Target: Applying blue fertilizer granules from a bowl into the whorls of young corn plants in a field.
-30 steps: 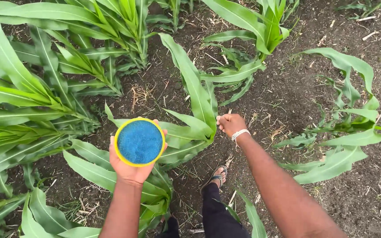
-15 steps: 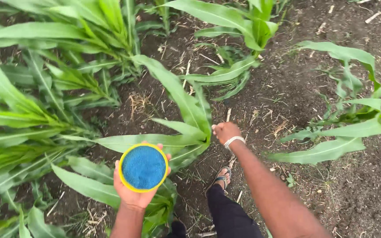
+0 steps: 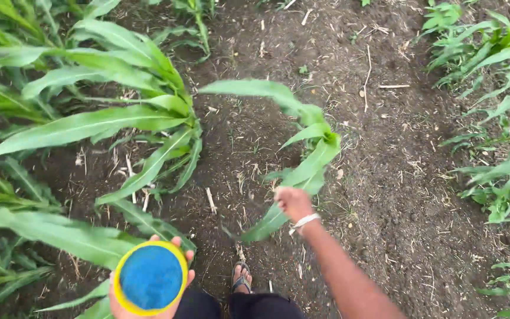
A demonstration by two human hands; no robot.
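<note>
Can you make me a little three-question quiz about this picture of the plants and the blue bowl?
1. True or false: the left hand holds a yellow-rimmed bowl filled with blue granules.
2. Which plant is the right hand closest to? A) the small maize plant in the middle B) the big leafy plant at the left C) the plants at the right edge
3. Fill in: near the bowl, on the dark soil, a foot wears a ____.

Key
1. True
2. A
3. sandal
</note>
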